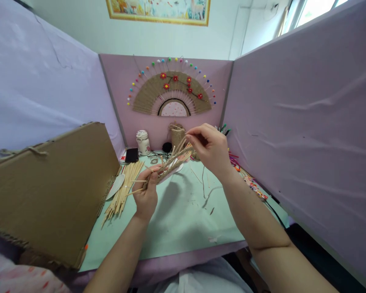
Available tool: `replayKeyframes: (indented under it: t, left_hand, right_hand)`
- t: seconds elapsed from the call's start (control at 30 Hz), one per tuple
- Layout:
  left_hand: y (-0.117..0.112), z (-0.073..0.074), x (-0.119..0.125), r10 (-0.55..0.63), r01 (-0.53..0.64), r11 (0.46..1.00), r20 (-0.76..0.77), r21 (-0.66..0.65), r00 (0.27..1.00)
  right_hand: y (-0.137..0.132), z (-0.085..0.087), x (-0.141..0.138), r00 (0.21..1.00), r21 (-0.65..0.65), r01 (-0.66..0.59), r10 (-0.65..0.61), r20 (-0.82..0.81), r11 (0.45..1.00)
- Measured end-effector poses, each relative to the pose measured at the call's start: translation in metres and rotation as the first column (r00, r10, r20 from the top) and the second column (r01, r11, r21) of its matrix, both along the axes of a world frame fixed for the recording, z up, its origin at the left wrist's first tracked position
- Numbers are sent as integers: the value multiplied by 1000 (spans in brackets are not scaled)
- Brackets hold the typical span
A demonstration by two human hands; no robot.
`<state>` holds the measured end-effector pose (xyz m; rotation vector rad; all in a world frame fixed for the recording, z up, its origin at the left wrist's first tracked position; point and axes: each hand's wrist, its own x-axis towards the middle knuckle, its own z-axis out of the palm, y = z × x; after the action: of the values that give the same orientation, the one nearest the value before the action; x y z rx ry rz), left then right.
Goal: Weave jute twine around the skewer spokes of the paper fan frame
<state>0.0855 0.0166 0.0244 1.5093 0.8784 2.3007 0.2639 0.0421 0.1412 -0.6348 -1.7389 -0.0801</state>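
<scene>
My left hand (146,191) is closed around the lower left edge of a craft piece (172,162) made of thin wooden sticks and tan twine. The piece is held tilted above the table, with stick ends poking out past my fingers on the left and fanning up to the right. At its upper right end, my right hand (209,148) pinches what looks like a strand of twine between thumb and forefinger. A white rounded part shows behind the sticks, mostly hidden.
A bundle of wooden sticks (123,189) lies at left, beside a cardboard sheet (55,191). Behind stand a white jar (143,142) and a twine spool (177,134). Loose twine (205,195) lies on the green tabletop (183,232). A decorated fan (173,91) hangs on the back panel.
</scene>
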Motion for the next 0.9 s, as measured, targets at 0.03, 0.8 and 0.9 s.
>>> replayKeyframes:
  t: [0.03,0.8,0.9]
  left_hand:
    - [0,0,0,0,0,1000,4,-3,1000]
    - [-2,10,-7,-116,124,991,161,-43,980]
    - [-2,7,-8,-132,138,990,161,-26,978]
  right_hand:
    - [1,-2,-1,1000,-9,1,-1,-1,1000]
    - [23,-49,-9,975,-383,-88,1,-223,920]
    - [25,-47,-8,977,-373,-77,-5,-215,924]
